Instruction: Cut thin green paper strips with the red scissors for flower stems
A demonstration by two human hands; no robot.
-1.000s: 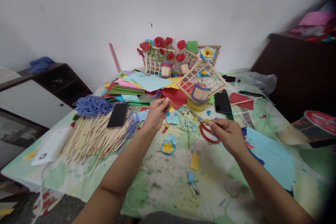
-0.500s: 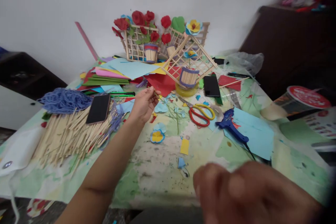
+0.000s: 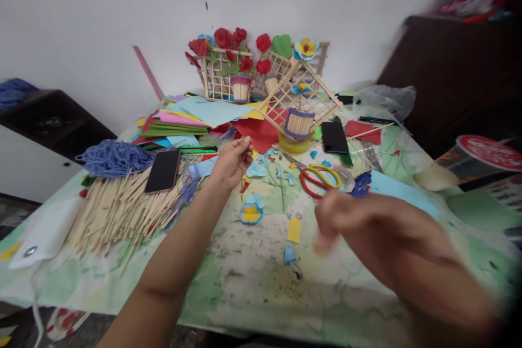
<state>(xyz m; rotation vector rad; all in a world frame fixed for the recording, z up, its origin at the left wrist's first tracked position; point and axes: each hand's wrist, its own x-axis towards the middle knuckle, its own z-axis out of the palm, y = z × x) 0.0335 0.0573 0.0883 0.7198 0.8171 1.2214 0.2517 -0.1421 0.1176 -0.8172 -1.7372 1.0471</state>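
My left hand (image 3: pixel 234 162) is raised over the middle of the table, thumb and fingers pinched together; whatever is in the pinch is too small to make out. My right hand (image 3: pixel 346 220) is smeared by motion in front of the blue glue gun (image 3: pixel 360 184), hiding most of it. Between my hands lie a blue and yellow paper flower (image 3: pixel 251 213), a yellow paper strip (image 3: pixel 294 230) and a small blue paper piece (image 3: pixel 289 254). Scissors (image 3: pixel 320 178) with red and yellow handles rest beyond my right hand. Blue paper scraps (image 3: pixel 256 168) lie beside my left hand.
Stick trellises (image 3: pixel 222 73) with paper flowers stand at the back. On the left are wooden sticks (image 3: pixel 118 209), blue yarn (image 3: pixel 116 159) and a phone (image 3: pixel 162 172). Another phone (image 3: pixel 334 137) and a red-lidded tub (image 3: pixel 489 153) are on the right. Coloured paper (image 3: pixel 212 111) is stacked behind.
My right hand has moved up and forward from the table's near edge, now covering much of the glue gun. My left hand keeps its pinch. The whole view has shifted slightly.
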